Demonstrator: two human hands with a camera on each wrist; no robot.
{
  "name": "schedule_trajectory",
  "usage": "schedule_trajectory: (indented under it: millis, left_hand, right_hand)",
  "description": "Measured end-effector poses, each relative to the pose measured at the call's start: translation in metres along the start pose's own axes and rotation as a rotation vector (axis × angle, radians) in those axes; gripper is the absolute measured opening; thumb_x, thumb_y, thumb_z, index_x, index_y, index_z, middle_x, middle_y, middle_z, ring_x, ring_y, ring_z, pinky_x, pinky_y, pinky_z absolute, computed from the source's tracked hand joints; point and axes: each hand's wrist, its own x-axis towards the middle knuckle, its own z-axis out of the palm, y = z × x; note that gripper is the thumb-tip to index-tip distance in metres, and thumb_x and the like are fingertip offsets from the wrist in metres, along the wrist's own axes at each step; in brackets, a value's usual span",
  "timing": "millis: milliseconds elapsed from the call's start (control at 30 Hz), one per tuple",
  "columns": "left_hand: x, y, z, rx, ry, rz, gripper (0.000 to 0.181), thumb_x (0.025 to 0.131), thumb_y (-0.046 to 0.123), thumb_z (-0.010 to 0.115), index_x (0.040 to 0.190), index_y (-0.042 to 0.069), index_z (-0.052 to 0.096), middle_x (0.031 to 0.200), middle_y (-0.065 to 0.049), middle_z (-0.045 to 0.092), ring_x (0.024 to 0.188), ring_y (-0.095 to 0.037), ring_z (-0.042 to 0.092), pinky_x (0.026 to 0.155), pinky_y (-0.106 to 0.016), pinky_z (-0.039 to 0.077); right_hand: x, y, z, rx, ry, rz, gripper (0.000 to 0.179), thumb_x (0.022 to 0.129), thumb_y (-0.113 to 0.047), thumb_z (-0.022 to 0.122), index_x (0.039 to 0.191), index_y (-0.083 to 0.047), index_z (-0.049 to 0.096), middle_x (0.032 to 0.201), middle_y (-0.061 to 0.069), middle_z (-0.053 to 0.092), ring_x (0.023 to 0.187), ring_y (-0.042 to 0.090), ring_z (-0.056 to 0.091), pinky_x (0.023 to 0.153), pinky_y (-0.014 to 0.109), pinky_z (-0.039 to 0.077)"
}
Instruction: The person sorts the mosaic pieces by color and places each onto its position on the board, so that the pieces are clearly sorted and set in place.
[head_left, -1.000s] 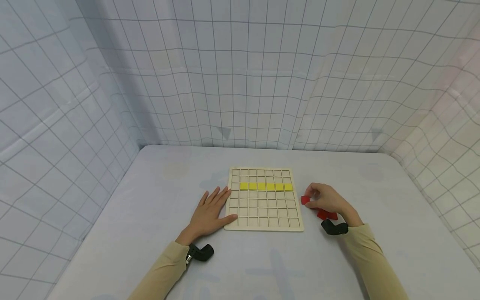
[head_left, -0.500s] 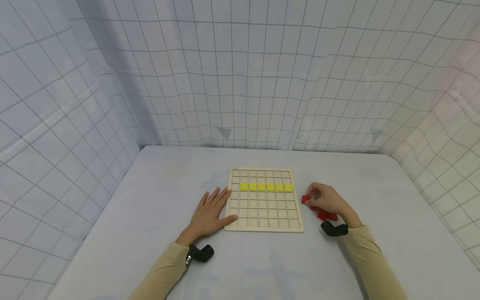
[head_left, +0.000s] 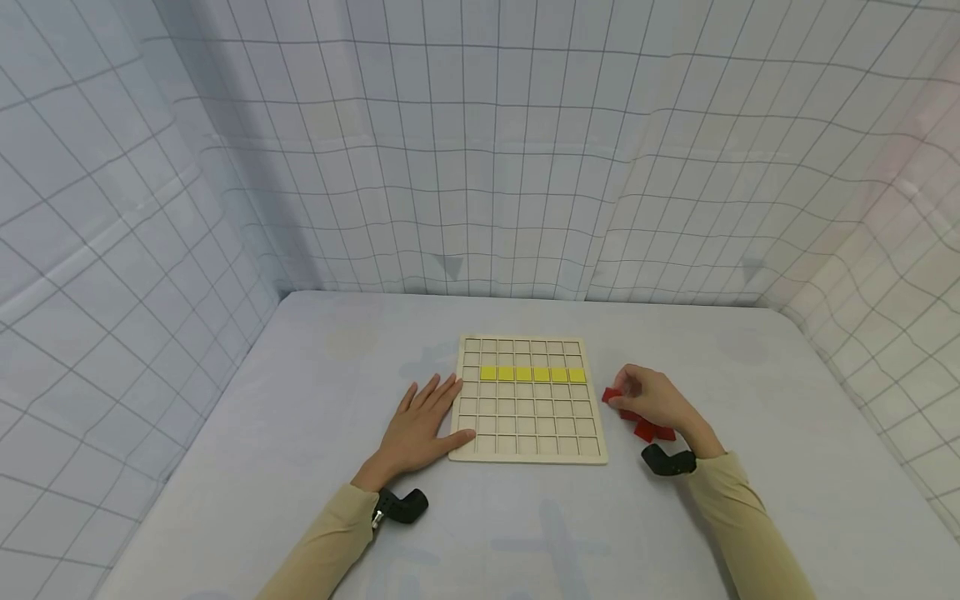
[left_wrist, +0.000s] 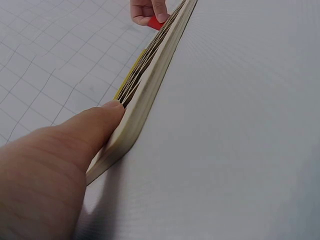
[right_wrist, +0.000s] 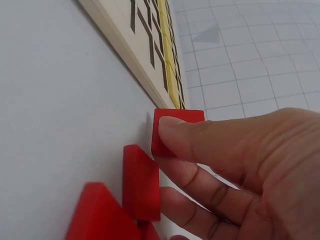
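A pale wooden grid board (head_left: pixel 527 447) lies flat on the table, with a row of yellow square tiles (head_left: pixel 533 374) set in its second row from the far side. My left hand (head_left: pixel 420 429) is spread at the board's left edge; in the left wrist view its thumb (left_wrist: pixel 102 120) rests on the rim. Just right of the board my right hand (head_left: pixel 652 397) pinches a red square tile (right_wrist: pixel 185 116) between thumb and fingers. More red tiles (right_wrist: pixel 141 182) lie on the table under and beside that hand, partly hidden by it in the head view.
The white table (head_left: pixel 337 350) reaches back to a hanging white curtain (head_left: pixel 525 167) with a dark grid pattern. Similar cloth (head_left: pixel 90 250) closes in the left and right sides. A black wrist camera (head_left: pixel 667 460) sits on each forearm.
The pinched red tile has turned and tilted slightly in my right hand's fingers, staying in about the same place. The left hand and the board have not moved.
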Motion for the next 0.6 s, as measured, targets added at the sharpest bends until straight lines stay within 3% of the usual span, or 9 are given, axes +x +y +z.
schedule_trajectory:
  millis: [367,600]
  left_hand:
    - [0.0,0.0,0.0,-0.011,0.003,0.003,0.086,0.088,0.061,0.051,0.152,0.011,0.022,0.156,-0.004,0.019,0.143,-0.024,0.008,0.113,-0.047,-0.003]
    - [0.0,-0.001,0.002,-0.007,0.02,0.011,0.085,0.088,0.061,0.051,0.152,0.011,0.024,0.156,-0.004,0.021,0.143,-0.025,0.01,0.112,-0.048,0.0]
  right_hand:
    - [0.0,-0.006,0.003,0.005,0.043,-0.023,0.019,0.084,-0.011,0.072,0.09,-0.007,0.054,0.077,0.001,0.053,0.072,0.019,0.049,0.063,0.031,0.043]
    - [0.002,-0.008,0.011,0.025,0.097,-0.028,0.02,0.085,-0.011,0.072,0.093,-0.007,0.054,0.074,0.002,0.053,0.064,0.017,0.049,0.055,0.027,0.041]
